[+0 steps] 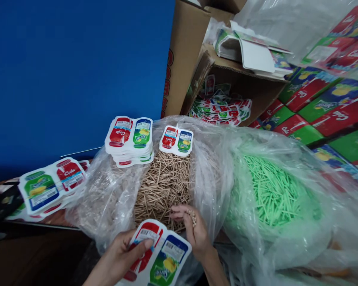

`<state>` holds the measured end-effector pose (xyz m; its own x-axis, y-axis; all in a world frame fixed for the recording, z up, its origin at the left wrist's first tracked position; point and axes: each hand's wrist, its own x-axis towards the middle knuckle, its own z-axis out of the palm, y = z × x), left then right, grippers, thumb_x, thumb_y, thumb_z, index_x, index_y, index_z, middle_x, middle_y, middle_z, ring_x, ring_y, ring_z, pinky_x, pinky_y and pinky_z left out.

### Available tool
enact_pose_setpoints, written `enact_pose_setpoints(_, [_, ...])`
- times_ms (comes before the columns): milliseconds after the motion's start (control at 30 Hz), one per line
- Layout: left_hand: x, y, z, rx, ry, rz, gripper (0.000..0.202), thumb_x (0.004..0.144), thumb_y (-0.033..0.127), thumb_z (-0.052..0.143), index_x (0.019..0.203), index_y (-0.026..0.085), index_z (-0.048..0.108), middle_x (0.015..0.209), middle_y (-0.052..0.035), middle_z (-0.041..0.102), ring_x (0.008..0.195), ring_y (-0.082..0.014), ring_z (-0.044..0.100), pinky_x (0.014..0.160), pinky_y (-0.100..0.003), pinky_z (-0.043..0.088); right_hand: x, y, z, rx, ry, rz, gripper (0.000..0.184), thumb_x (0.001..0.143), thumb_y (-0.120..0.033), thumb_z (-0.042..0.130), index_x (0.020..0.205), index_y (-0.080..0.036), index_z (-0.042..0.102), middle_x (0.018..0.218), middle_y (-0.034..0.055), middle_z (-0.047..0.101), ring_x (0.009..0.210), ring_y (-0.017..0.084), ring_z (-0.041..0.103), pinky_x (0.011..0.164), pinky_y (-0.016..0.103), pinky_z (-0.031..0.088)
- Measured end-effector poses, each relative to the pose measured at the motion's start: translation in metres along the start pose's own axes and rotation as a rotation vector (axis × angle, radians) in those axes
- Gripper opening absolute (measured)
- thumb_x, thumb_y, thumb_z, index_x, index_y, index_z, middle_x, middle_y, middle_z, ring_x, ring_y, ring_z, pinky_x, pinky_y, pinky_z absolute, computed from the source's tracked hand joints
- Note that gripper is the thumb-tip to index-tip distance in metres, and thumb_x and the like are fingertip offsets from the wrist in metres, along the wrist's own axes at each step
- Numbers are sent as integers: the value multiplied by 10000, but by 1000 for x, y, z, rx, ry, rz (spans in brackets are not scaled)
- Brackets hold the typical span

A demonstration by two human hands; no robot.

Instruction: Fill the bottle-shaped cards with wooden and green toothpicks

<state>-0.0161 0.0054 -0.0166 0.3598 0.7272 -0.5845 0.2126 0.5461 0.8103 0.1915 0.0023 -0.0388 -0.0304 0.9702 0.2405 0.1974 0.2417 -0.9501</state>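
My left hand (122, 254) grips a flat printed card (159, 254) shaped like two bottles, one red, one green and blue, at the bottom middle. My right hand (193, 230) is closed on a small bunch of brown sticks, just above the card and at the near edge of the open clear bag of brown sticks (162, 186). A stack of the same cards (129, 141) and a single card (176, 140) lie on the far side of the bag.
A clear bag of green sticks (274, 194) lies to the right. Another card pile (49, 186) sits at left. Behind stand a cardboard box of cards (223, 105), red and green printed cartons (325, 107) and a blue wall (77, 71).
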Motion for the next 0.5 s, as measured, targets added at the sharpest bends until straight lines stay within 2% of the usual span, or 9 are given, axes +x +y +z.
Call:
enact_pose_setpoints(100, [-1,5,-3,-64,107,-37,451,626,586,681,659,143,602,455,35,537,373,-90,467,350,-157,353,-1,-3,-2,-29,8,11,254,961,-249,332,1154,-249,497,1041,71,657,872,170,671,750,304,549])
enact_pose_setpoints(233, [-2,15,-6,-206,159,11,405,592,523,743,633,141,614,501,1,627,443,-151,585,432,-212,452,-3,-4,0,-13,83,49,259,953,-292,350,1114,-238,546,1018,73,673,839,177,676,739,306,549])
enact_pose_setpoints(367, [-4,24,-5,-236,204,1,370,534,457,803,616,136,639,500,-4,655,458,-165,611,444,-216,479,-4,-2,-1,-11,42,58,273,955,-286,338,1133,-235,538,997,77,684,848,182,678,738,306,551])
enact_pose_setpoints(500, [-4,32,-2,-315,245,-11,361,501,440,824,620,143,657,508,-6,680,469,-165,624,450,-211,499,-4,0,-4,-78,37,12,274,949,-215,349,1161,-258,518,1033,59,676,890,170,668,770,285,539])
